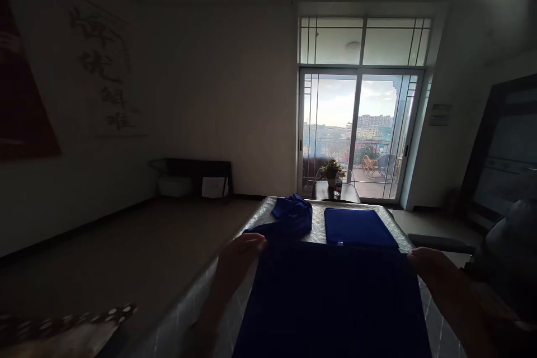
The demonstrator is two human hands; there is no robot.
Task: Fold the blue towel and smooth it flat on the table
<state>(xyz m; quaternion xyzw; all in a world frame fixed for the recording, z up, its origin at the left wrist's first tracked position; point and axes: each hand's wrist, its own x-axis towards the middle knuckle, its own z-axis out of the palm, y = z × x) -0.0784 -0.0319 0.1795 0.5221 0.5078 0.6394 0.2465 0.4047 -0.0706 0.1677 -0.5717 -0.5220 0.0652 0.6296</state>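
Observation:
A dark blue cloth [335, 302] stretches between my two hands, its far edge raised over the table. My left hand [241, 254] pinches its far left corner. At the far right corner, my right hand [432, 265] is closed on the same cloth. Beyond it on the table lie a crumpled blue cloth [293, 215] on the left and a flat, folded blue cloth [361, 226] on the right. A small pale tag shows at the folded cloth's near edge. The light is dim, so the cloth's exact kind is hard to make out.
A silvery, quilted cover [319, 218] lies on the table. Behind it, a small dark table [327, 193] bears a potted plant [331, 170] and a bottle [338, 184], before sliding glass doors. A low dark bench [197, 170] stands by the far wall. Spotted fabric [71, 321] shows at lower left.

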